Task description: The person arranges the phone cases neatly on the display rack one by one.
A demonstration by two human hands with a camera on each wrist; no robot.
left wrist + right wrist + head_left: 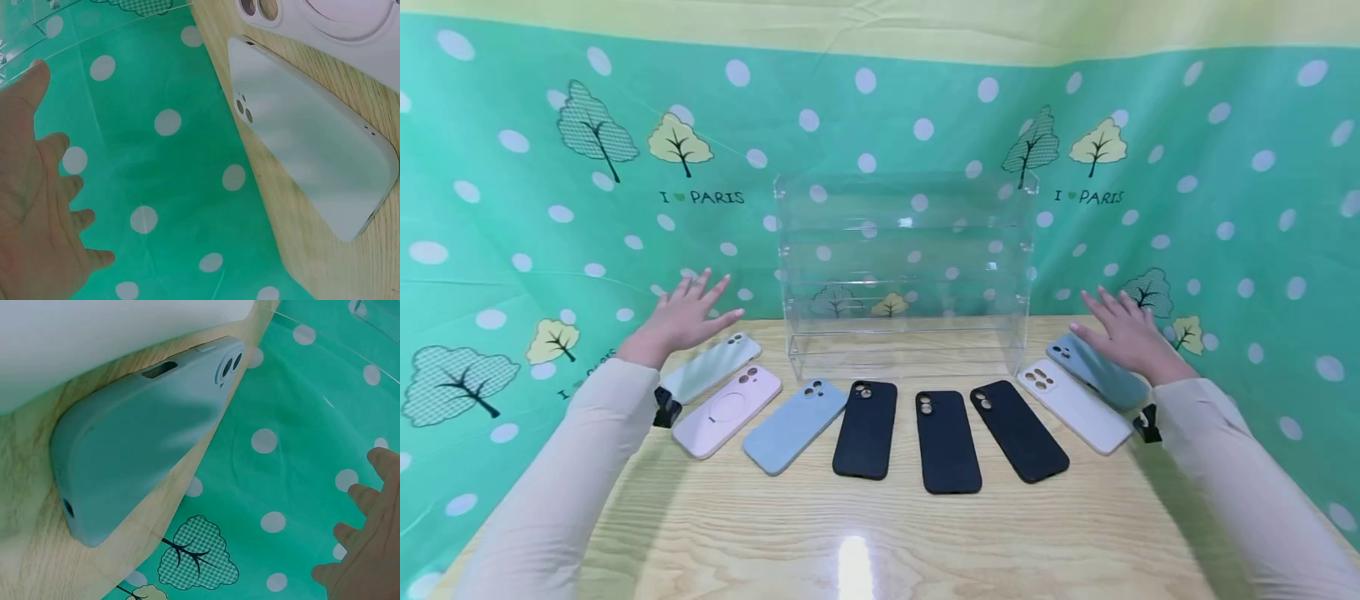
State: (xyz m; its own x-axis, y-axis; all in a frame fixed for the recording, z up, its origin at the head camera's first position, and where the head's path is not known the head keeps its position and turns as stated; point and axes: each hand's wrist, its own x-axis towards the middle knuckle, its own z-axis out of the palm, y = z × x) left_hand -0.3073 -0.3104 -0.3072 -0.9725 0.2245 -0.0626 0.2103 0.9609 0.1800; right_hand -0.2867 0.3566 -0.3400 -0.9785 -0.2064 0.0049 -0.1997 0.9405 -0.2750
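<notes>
Both hands are held out over the far corners of the table with nothing in them. My left hand [685, 315] spreads its fingers above a pale mint phone case [306, 137], beside a pink phone case [727, 412] with a ring on its back. The fingers of my right hand [1129, 335] are spread too, over a blue-grey phone case [150, 437] that lies next to a white phone case [1075, 406]. Between them a light blue case [794, 426] and three black cases, left [865, 431], middle [948, 443] and right [1019, 431], fan across the table.
A clear acrylic rack [906, 325] with several tiers stands at the back centre, behind the cases. Green dotted cloth [865, 117] with tree prints hangs around the wooden table [760, 533]. Dark wrist mounts sit under both sleeves.
</notes>
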